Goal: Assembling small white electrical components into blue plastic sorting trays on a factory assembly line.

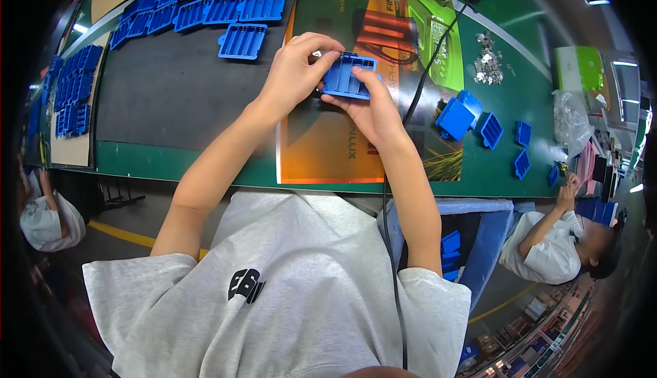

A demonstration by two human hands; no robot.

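Note:
A blue plastic battery holder [348, 84] with several long slots is held up over the printed sheet [328, 155]. My right hand [369, 108] grips it from below and the right side, the thumb lying over its slots. At its upper left corner, the fingertips of my left hand [299, 70] are pinched together against the edge. Whether a small part sits between those fingertips is hidden. Just to the left, a similar blue battery holder [242, 41] lies on the dark mat [178, 104], below rows of more holders [222, 8].
Small metal pieces [488, 63] are heaped at the right. Nearer me lie several loose blue holders [455, 119]. A black cable [419, 94] runs across the sheet beside my right hand. More holders fill a board [72, 97] at far left. A co-worker [547, 244] sits at the right.

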